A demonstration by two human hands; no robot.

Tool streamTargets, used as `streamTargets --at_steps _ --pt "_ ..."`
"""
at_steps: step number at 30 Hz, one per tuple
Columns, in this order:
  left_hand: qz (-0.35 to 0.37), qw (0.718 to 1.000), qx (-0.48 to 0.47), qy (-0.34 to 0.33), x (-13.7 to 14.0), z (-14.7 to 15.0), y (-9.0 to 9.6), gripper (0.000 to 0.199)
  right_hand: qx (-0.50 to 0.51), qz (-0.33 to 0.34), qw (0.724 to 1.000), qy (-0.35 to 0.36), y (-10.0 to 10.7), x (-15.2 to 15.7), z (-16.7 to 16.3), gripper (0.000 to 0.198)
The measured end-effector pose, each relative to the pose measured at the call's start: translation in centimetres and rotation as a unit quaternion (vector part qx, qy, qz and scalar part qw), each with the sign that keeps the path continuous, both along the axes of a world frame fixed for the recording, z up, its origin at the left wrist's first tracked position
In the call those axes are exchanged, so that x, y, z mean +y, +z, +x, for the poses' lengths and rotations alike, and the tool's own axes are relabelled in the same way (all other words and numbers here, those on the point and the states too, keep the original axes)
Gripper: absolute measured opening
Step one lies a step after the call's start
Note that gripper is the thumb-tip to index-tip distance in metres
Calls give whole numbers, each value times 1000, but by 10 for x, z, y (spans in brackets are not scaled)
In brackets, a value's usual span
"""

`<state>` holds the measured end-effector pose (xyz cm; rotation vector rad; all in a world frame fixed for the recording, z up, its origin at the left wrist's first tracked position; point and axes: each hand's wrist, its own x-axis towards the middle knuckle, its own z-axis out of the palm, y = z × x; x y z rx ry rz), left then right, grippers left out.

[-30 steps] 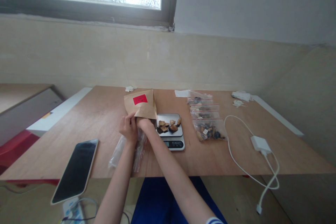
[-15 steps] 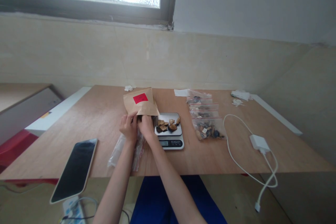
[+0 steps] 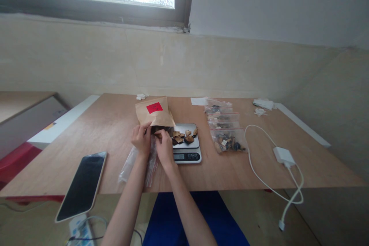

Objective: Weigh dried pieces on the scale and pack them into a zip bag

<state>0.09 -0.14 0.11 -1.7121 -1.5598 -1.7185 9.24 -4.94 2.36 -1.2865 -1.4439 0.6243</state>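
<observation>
A brown paper bag (image 3: 155, 113) with a red label lies on the wooden table (image 3: 115, 130), its open mouth facing me. My left hand (image 3: 141, 139) grips the bag's lower left edge. My right hand (image 3: 164, 147) is just outside the bag's mouth, its fingers pinched on a small brown dried piece (image 3: 158, 132). Immediately to the right stands a small digital scale (image 3: 187, 150) with several dried brown pieces on its steel plate. Under my hands lies a pile of empty clear zip bags (image 3: 137, 163).
Three filled zip bags (image 3: 226, 138) lie in a row right of the scale. A white charger with cable (image 3: 284, 155) sits at the right. A black phone (image 3: 83, 184) overhangs the near left edge. Paper scraps lie at the far edge.
My right hand has drawn back out of the paper bag's mouth toward me, fingers now pinched on a dried piece. My left hand stays on the bag.
</observation>
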Motion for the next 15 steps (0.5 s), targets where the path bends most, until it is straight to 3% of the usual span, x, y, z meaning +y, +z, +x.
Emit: streamTargets --at_steps 6,12,15 --pt "6 1000 -8 -5 0 -1 0 21 18 5 1000 -6 12 -8 17 18" --pt "15 1000 0 -4 0 0 1 21 52 -6 995 84 27 -35 50 17" --pt "5 1000 -3 3 0 0 1 21 65 -27 995 74 32 -46 72 12"
